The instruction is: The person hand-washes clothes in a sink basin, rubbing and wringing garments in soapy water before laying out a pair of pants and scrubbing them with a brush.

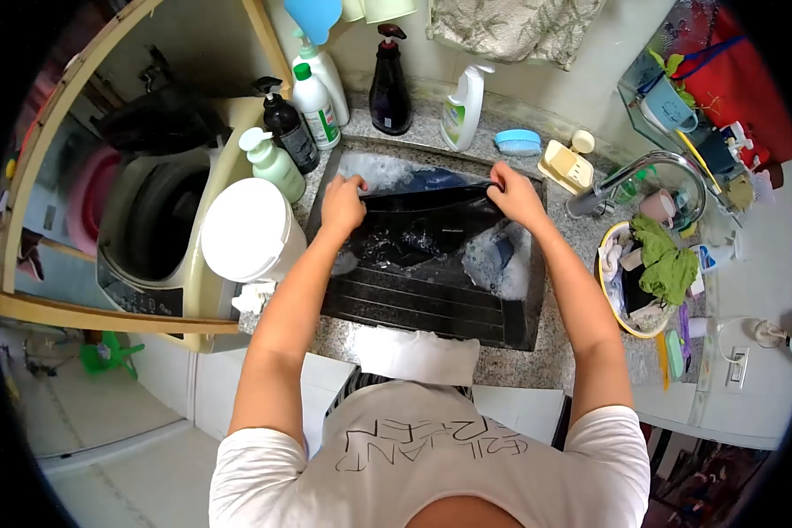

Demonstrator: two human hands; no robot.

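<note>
Glistening wet black cloth

Left hand, right hand grip dark cloth in sudsy sink; blue brush behind.

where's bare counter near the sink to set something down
Speckled granite counter shows in front, between the folded white cloth and right arm, and behind the black sink, between the dark pump bottle and white spray bottle. Crowded: left, round white bucket and pale-green pump bottle; right, yellow-rimmed basin.
</note>
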